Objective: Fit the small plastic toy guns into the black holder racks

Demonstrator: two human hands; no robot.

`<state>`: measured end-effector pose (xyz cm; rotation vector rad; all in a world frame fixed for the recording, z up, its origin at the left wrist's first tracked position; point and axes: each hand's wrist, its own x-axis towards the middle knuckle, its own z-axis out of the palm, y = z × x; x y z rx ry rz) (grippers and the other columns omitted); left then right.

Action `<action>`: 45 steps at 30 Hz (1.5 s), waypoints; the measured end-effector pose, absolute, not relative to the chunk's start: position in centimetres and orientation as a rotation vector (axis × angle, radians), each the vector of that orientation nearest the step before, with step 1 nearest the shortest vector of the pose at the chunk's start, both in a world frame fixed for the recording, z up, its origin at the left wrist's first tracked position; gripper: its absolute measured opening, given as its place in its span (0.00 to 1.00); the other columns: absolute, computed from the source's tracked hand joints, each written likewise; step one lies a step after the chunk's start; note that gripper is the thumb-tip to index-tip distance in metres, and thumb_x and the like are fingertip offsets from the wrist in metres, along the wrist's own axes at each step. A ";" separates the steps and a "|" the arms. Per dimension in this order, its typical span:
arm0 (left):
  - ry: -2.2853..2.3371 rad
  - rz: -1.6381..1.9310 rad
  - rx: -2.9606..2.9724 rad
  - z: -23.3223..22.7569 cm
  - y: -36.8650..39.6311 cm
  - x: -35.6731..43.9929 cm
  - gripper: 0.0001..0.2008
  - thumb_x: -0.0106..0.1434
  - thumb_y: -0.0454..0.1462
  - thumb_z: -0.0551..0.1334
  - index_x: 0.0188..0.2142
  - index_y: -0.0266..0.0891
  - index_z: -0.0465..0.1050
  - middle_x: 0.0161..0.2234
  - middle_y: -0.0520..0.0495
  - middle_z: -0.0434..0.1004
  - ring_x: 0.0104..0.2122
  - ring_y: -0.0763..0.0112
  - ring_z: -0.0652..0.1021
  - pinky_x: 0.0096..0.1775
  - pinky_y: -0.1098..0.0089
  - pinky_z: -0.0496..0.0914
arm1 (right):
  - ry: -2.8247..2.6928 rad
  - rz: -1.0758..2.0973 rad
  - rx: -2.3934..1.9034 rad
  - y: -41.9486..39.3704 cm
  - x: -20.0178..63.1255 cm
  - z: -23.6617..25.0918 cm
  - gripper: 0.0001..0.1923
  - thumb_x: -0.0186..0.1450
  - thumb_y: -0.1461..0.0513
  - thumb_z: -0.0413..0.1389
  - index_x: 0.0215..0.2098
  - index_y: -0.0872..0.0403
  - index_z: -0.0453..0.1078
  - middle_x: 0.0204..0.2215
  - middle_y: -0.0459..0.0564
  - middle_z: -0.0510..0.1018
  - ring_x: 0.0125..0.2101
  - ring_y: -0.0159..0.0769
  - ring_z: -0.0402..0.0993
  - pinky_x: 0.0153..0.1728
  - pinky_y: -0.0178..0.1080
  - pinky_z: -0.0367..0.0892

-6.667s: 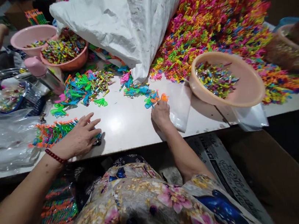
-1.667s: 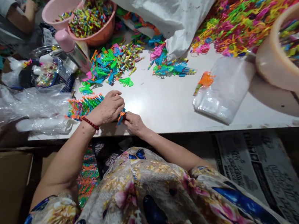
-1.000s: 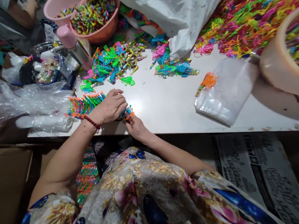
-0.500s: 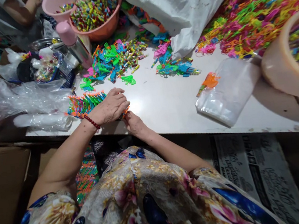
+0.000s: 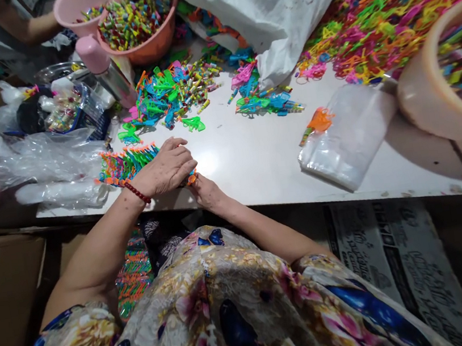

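Unreadable lettering on a sheet (image 5: 410, 254), my left hand (image 5: 165, 169) outstretched over toys (image 5: 132, 161), right hand (image 5: 208, 191) curled, hold unclear

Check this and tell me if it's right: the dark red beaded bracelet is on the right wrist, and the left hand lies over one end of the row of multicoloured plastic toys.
Wrong wrist: the head view shows the dark red beaded bracelet on the left one. The left hand does lie over one end of the row of multicoloured plastic toys.
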<state>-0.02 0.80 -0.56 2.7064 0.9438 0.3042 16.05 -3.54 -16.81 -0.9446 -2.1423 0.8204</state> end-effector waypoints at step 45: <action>1.011 0.201 2.653 -0.1 1.0 -0.6 0.19 0.73 0.50 0.55 0.44 0.39 0.76 0.43 0.39 0.79 0.63 0.48 0.67 0.68 0.44 0.58 | -2.338 0.771 -1.297 -3.6 15.1 -13.4 0.16 0.77 0.59 0.48 0.48 0.55 0.77 0.43 0.55 0.83 0.40 0.40 0.78 0.39 0.37 0.67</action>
